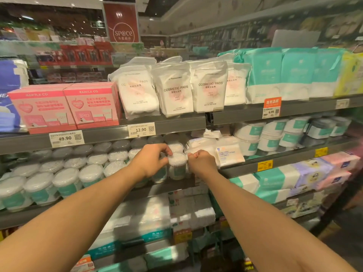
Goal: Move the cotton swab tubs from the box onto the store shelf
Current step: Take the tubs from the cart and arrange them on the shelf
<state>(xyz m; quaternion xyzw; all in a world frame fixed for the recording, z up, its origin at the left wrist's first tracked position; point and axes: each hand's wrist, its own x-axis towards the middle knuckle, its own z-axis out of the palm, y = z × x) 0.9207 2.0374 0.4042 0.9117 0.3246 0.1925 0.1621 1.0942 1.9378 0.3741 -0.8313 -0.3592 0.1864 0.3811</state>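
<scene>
Cotton swab tub (177, 165), clear round plastic, white swabs inside, teal label: at the front edge of the grey metal shelf (172, 186), right end of the rows of matching tubs (66, 181). Head view: my left hand (152, 160) grips the tub's lid rim with curled fingers. My right hand (200, 160) is fisted against the tub's right side; I cannot tell whether it holds anything. White cotton pad packet (229, 154) sits just beside it on the right.

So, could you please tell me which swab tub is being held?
The front tub at the row's right end: the left hand grips its lid; the others stand untouched.
</scene>
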